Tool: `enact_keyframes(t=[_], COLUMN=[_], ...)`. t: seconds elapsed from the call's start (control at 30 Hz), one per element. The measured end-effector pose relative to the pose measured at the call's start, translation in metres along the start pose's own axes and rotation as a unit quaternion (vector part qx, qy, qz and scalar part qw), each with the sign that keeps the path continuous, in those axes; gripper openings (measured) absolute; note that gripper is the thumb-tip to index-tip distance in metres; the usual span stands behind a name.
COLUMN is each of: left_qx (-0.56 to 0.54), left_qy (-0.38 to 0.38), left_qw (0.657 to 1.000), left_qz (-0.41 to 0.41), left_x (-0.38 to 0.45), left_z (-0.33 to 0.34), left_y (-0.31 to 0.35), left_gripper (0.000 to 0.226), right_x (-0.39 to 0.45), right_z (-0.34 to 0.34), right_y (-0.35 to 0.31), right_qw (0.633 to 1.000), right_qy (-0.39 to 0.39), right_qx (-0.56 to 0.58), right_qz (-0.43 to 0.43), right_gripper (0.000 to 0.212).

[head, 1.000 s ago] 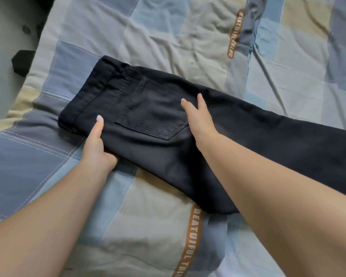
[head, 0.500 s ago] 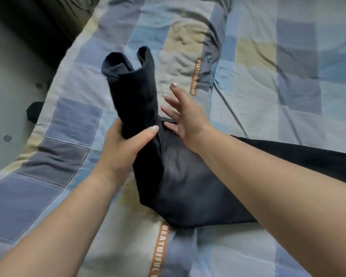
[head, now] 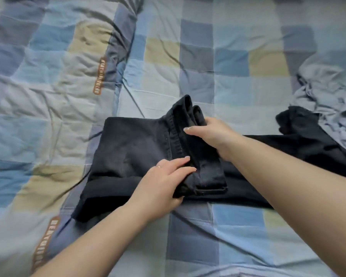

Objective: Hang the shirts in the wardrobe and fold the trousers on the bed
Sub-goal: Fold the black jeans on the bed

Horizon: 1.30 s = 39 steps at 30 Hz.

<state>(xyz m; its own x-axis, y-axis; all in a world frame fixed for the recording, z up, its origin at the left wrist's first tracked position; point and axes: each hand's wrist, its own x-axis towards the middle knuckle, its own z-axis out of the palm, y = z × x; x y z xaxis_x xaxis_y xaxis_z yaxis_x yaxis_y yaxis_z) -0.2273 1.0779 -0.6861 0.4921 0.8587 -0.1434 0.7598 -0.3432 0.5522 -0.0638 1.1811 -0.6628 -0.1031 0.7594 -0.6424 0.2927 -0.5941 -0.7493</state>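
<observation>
Lying across the quilted bed, black trousers half folded; left hand gripping the near edge of the turned-over waistband, right hand pinching its far end; risking the fold springing open or skewing if either grip slackens; trouser legs running under the right forearm, partly hidden; crumpled garments at right, cut off, hard identifying.
</observation>
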Motion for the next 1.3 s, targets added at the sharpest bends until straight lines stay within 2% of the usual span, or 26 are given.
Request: enact_keyframes(t=[0.07,0.2,0.4,0.57,0.67,0.87,1.0,1.07,1.13,1.17,1.23,1.3], left_qx=[0.013,0.03,0.032,0.036,0.038,0.043,0.023,0.029,0.055,0.083,0.134,0.131], left_qy=[-0.021,-0.039,-0.048,-0.075,-0.094,-0.115,-0.18,-0.157,-0.118,-0.123,-0.18,-0.234], left_qw=[1.0,0.999,0.998,0.995,0.992,0.989,0.98,0.984,0.991,0.989,0.974,0.963], left_qz=[-0.004,-0.008,-0.002,0.055,0.075,0.085,0.08,0.078,0.041,0.008,-0.034,0.017], left_x=[0.012,0.037,0.086,0.128,0.139,0.139,0.123,0.107,0.087,0.075,0.049,0.033], left_z=[0.026,0.078,0.138,0.188,0.213,0.251,0.261,0.256,0.247,0.242,0.235,0.222], left_y=[0.029,0.072,0.123,0.169,0.186,0.182,0.157,0.139,0.117,0.104,0.076,0.051], left_gripper=[0.071,0.081,0.086,0.087,0.082,0.086,0.087,0.081,0.077,0.078,0.081,0.077], right_x=[-0.005,-0.008,-0.004,-0.007,-0.006,0.008,0.02,0.016,0.003,-0.004,-0.015,-0.017], right_z=[-0.027,-0.084,-0.17,-0.248,-0.272,-0.277,-0.286,-0.279,-0.26,-0.249,-0.223,-0.196], right_y=[0.025,0.069,0.117,0.17,0.203,0.249,0.27,0.276,0.277,0.274,0.266,0.255], right_qw=[0.998,0.992,0.983,0.975,0.973,0.968,0.957,0.946,0.928,0.921,0.916,0.924], right_qy=[0.048,0.124,0.179,0.211,0.218,0.236,0.274,0.299,0.339,0.351,0.348,0.318], right_qx=[-0.03,0.011,0.042,0.059,0.065,0.063,-0.042,-0.088,-0.147,-0.168,-0.186,-0.182], right_qz=[0.0,-0.003,-0.018,0.025,0.047,0.047,0.081,0.087,0.037,0.0,-0.066,-0.107], right_gripper=[0.013,0.022,0.021,0.023,0.027,0.034,0.048,0.056,0.058,0.06,0.06,0.059])
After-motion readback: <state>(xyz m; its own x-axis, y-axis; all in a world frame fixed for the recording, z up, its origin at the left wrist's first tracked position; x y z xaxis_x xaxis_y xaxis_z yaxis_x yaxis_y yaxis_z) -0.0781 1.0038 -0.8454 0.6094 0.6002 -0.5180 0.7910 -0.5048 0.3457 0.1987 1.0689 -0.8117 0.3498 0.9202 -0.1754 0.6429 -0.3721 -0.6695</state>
